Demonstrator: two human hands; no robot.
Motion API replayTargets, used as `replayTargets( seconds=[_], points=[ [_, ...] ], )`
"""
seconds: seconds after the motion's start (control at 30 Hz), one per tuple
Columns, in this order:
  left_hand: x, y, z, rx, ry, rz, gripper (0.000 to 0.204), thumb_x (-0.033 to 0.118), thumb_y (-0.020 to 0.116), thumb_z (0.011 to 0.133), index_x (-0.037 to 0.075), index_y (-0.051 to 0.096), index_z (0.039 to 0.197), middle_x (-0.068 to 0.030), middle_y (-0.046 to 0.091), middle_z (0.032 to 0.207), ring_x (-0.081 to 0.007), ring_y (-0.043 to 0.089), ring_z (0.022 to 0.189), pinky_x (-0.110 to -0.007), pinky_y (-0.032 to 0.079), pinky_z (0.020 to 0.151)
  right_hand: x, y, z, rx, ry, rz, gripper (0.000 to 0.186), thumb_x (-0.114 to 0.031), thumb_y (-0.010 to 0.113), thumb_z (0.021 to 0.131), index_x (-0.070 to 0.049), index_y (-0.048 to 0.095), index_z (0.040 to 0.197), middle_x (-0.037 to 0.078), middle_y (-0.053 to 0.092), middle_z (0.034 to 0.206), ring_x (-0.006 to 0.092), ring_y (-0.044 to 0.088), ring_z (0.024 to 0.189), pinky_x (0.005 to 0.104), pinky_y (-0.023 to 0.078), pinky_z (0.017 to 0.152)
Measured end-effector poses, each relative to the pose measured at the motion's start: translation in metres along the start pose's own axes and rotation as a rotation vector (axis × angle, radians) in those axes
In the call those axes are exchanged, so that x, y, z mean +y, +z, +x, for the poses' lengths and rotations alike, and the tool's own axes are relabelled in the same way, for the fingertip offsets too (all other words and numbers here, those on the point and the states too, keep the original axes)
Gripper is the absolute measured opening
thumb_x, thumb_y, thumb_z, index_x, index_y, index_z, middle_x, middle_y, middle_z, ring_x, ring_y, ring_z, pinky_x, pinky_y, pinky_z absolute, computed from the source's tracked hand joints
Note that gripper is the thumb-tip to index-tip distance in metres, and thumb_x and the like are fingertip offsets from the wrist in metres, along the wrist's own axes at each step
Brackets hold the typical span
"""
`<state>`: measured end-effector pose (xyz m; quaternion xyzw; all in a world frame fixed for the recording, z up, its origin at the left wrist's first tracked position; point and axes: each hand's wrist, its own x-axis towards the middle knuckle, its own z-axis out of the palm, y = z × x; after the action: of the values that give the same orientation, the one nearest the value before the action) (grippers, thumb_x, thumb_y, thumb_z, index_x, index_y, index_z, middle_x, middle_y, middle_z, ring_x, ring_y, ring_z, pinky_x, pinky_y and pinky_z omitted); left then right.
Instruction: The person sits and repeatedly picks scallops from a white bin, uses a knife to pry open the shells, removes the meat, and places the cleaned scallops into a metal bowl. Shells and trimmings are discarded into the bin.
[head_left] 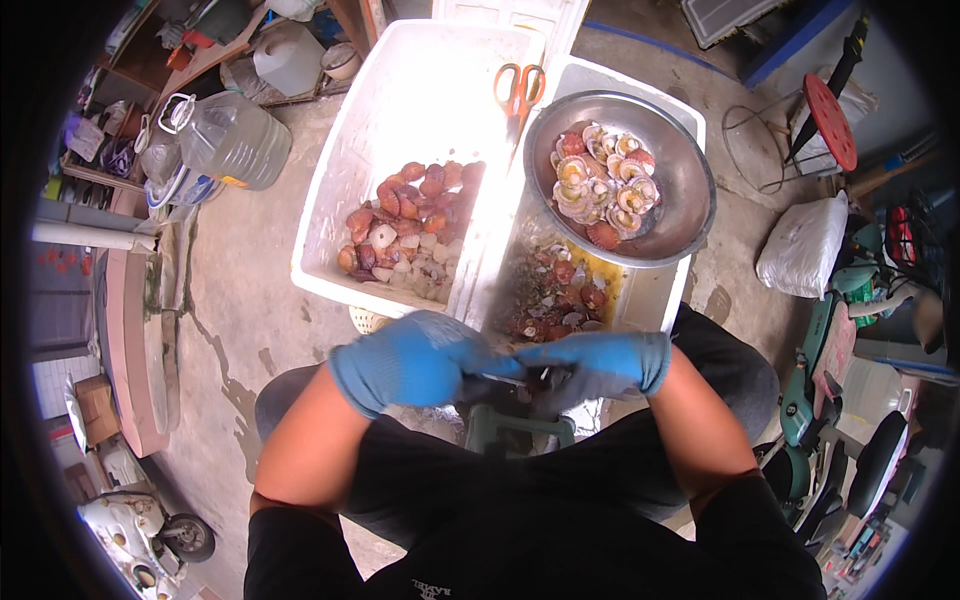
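Observation:
My left hand and my right hand, both in blue-coated work gloves, meet in front of my lap. The fingers of both are curled in and partly smeared by motion. Something small and dark sits between them, too blurred to name. Just beyond the gloves, a white box holds several reddish scallops among shell bits and yellowish liquid. On that box rests a steel bowl with opened scallops in their half shells. To the left, a white foam box contains whole red-brown scallops and pale lumps.
Orange-handled scissors lie where the two boxes meet. A green stool is below my hands. Large water jugs stand at left on the concrete floor. On the right are a red round stool, a white sack and a green scooter.

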<state>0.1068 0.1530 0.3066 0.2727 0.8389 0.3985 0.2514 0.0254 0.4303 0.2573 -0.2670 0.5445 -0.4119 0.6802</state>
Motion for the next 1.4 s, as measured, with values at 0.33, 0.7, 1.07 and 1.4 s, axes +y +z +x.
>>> replayTargets(
  seconds=[0.33, 0.7, 1.07, 1.4],
  points=[
    [-0.001, 0.031, 0.039, 0.765, -0.016, 0.177, 0.031, 0.003, 0.068, 0.099, 0.001, 0.066, 0.130, -0.0206, 0.071, 0.091, -0.0369, 0.069, 0.073, -0.044, 0.056, 0.065, 0.005, -0.024, 0.039, 0.488, -0.856, 1.241, 0.042, -0.033, 0.059, 0.111, 0.000, 0.059, 0.137, 0.020, 0.070, 0.131, 0.0379, 0.068, 0.127, 0.0497, 0.058, 0.110],
    [-0.005, 0.049, 0.058, 0.592, -0.209, 0.306, 0.023, 0.012, 0.064, 0.101, 0.000, 0.062, 0.120, -0.0229, 0.069, 0.086, -0.0424, 0.069, 0.072, -0.051, 0.055, 0.062, 0.013, -0.014, 0.043, 0.646, -0.763, 1.266, 0.041, -0.032, 0.059, 0.111, 0.001, 0.060, 0.136, 0.020, 0.071, 0.130, 0.0372, 0.068, 0.128, 0.0462, 0.059, 0.108],
    [-0.007, 0.051, 0.059, 0.637, -0.241, 0.401, 0.021, 0.012, 0.064, 0.101, 0.001, 0.064, 0.118, -0.0210, 0.069, 0.083, -0.0406, 0.069, 0.069, -0.051, 0.055, 0.061, -0.005, 0.001, 0.041, 0.794, -0.843, 1.146, 0.022, -0.016, 0.064, 0.106, -0.009, 0.058, 0.126, 0.006, 0.065, 0.120, 0.0245, 0.068, 0.117, 0.0438, 0.055, 0.110],
    [-0.013, 0.050, 0.058, 0.595, -0.252, 0.285, 0.008, 0.008, 0.065, 0.096, 0.002, 0.064, 0.102, -0.0193, 0.067, 0.076, -0.0395, 0.068, 0.067, -0.049, 0.054, 0.060, -0.010, 0.010, 0.034, 0.918, -0.709, 0.618, 0.021, -0.014, 0.059, 0.110, -0.005, 0.059, 0.128, 0.013, 0.069, 0.124, 0.0273, 0.069, 0.121, 0.0416, 0.055, 0.109]
  ],
)
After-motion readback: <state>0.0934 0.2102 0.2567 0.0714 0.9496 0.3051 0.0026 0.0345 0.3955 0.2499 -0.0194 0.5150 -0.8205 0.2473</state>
